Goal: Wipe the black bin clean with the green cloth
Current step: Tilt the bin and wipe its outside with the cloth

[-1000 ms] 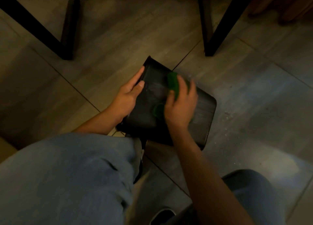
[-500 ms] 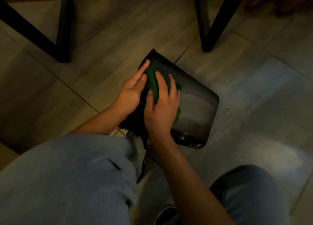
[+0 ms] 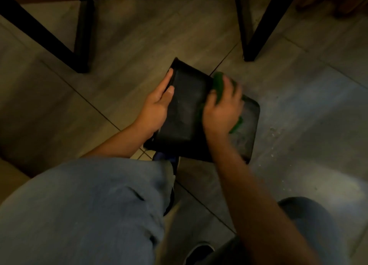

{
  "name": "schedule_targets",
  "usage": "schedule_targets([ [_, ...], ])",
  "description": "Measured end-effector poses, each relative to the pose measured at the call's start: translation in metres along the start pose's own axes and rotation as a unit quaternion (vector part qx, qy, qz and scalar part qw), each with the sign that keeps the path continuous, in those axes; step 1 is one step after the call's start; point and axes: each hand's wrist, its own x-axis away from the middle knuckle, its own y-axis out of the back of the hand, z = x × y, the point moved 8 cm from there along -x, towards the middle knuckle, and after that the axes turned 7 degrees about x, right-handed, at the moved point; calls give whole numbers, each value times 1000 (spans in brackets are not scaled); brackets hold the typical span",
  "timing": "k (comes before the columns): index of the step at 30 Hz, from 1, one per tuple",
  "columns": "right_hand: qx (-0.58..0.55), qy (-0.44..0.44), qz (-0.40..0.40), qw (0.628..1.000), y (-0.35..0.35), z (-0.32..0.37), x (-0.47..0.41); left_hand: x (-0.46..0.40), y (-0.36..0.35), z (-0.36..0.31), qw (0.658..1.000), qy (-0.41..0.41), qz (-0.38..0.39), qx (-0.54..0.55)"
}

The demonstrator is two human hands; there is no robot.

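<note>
The black bin [image 3: 185, 113] lies tipped on the grey tiled floor between my knees, with its flat underside facing up. My left hand [image 3: 157, 103] grips its left edge, thumb on top and fingers curled around the side. The green cloth [image 3: 218, 83] is bunched under my right hand [image 3: 223, 107], which presses it onto the bin's right half near the far edge. Only bits of the cloth show past my fingers and beside my wrist. The bin's right part looks greyish and smeared.
Black table legs stand on the floor at the far left [image 3: 81, 45] and far right [image 3: 251, 41]. My knees in blue jeans [image 3: 89, 215] fill the bottom of the view. A dark shoe [image 3: 199, 252] shows at the bottom. Small white specks [image 3: 272, 133] lie right of the bin.
My right hand has swept the green cloth from the bin's left part, next to my left hand, across to its right side. My left hand has kept its hold.
</note>
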Motion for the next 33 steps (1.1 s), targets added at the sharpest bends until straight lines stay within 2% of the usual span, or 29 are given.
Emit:
schedule_targets([
  [3,-21,93,47,994,-3,48,69,-1,0,0,1000,7,0,14],
  [6,1,134,77,988,3,10,95,4,9,5,1000,2,-16,-8],
  [8,49,66,63,995,11,-44,76,8,19,12,999,12,-30,-5],
  [11,25,-78,37,996,32,-104,30,10,19,14,1000,12,-27,-11],
  [13,19,-86,41,995,47,-114,4,10,13,7,1000,1,-21,-12],
  [16,17,-88,6,996,77,-106,-30,6,8,5,1000,-19,-13,-15],
  [18,41,-68,-8,997,84,-86,-40,5,8,8,1000,-5,-6,-13],
  [23,45,142,74,986,38,-28,6,5,8,5,1000,2,-3,-14],
  [25,40,135,48,989,36,-43,4,6,10,4,1000,-7,-5,-15],
  [28,-1,38,71,997,27,-72,-12,5,8,1,999,-18,2,-32],
  [33,-39,98,97,990,20,-59,-9,4,9,0,999,-13,-6,-29],
])
